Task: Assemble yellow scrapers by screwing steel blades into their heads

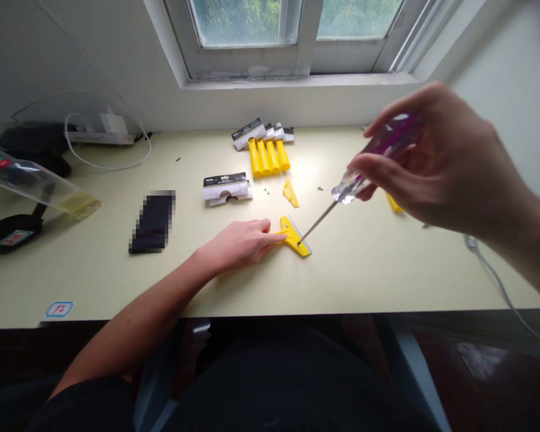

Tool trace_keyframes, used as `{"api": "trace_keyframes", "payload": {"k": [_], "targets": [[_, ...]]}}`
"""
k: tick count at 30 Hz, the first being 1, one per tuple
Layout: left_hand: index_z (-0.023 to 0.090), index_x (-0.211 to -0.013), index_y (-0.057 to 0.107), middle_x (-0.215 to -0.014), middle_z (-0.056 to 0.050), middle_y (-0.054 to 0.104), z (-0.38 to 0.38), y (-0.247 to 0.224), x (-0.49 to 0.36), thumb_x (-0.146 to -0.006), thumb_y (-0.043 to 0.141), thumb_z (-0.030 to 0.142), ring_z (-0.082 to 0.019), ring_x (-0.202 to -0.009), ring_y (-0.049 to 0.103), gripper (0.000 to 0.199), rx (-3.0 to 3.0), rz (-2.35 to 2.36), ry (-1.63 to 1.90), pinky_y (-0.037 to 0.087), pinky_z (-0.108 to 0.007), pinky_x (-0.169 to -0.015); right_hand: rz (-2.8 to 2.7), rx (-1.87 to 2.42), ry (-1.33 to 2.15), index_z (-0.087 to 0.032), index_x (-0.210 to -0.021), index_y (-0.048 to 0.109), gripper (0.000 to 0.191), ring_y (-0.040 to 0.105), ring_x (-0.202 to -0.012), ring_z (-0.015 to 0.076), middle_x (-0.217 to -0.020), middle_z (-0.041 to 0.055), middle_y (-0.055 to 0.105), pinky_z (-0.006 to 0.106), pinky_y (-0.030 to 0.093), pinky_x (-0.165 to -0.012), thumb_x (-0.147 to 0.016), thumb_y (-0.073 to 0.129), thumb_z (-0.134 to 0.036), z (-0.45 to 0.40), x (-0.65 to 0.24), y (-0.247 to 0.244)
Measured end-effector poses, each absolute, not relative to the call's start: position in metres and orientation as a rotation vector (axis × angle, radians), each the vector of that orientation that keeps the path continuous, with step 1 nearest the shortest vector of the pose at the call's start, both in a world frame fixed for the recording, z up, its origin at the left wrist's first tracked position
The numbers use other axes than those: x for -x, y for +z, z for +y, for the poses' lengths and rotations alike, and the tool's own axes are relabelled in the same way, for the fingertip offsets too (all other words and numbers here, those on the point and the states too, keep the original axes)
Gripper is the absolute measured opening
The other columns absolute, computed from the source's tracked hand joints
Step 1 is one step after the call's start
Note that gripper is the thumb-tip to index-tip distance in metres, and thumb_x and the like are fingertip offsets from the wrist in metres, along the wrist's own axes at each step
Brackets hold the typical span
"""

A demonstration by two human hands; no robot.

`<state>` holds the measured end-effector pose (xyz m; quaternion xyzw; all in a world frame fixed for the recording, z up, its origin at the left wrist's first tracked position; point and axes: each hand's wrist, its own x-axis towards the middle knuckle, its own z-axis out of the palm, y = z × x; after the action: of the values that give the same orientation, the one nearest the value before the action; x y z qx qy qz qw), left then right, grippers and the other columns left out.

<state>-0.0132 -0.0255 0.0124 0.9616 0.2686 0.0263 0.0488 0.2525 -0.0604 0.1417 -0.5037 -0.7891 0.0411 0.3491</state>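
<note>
My left hand (240,245) is closed on a yellow scraper (292,234) lying on the table, its index finger stretched along the narrow part. A pale blade edge runs along the scraper's right side, and a small screw shows in its upper part. My right hand (441,165) is wrapped round the clear and purple handle of a screwdriver (320,222). The tip touches the lower part of the scraper's head. A loose yellow plate (290,193) lies just beyond the scraper. Small metal screws (267,191) lie left of that plate, and another small metal piece (320,188) to its right.
Several yellow handles (269,158) with card packaging stand at the back. Folded packaging (226,189) and a blurred dark object (153,222) lie left. A tilted bottle (40,189) and white cable (112,167) are far left. Another yellow piece (394,204) is partly hidden behind my right hand.
</note>
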Motion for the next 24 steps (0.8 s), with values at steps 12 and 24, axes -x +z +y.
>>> {"api": "trace_keyframes", "payload": {"k": [12, 24], "targets": [[0.041, -0.130, 0.059, -0.086, -0.001, 0.057, -0.026, 0.010, 0.013, -0.101, 0.041, 0.034, -0.012, -0.066, 0.048, 0.035, -2.943, 0.815, 0.104, 0.024, -0.026, -0.052, -2.691, 1.257, -0.132, -0.033, -0.115, 0.060, 0.050, 0.064, -0.067, 0.0155, -0.083, -0.0015, 0.070, 0.032, 0.047, -0.059, -0.091, 0.033, -0.069, -0.051, -0.263, 0.189], [0.038, -0.129, 0.061, -0.086, -0.002, 0.058, -0.025, 0.010, 0.012, -0.100, 0.043, 0.032, -0.012, -0.066, 0.049, 0.035, -2.943, 0.786, 0.119, 0.026, -0.026, -0.054, -2.705, 1.615, -0.397, -0.027, -0.099, 0.059, 0.064, 0.051, -0.051, 0.0159, -0.064, 0.0026, 0.057, 0.031, 0.032, -0.051, -0.087, 0.020, -0.076, -0.041, -0.265, 0.196]]}}
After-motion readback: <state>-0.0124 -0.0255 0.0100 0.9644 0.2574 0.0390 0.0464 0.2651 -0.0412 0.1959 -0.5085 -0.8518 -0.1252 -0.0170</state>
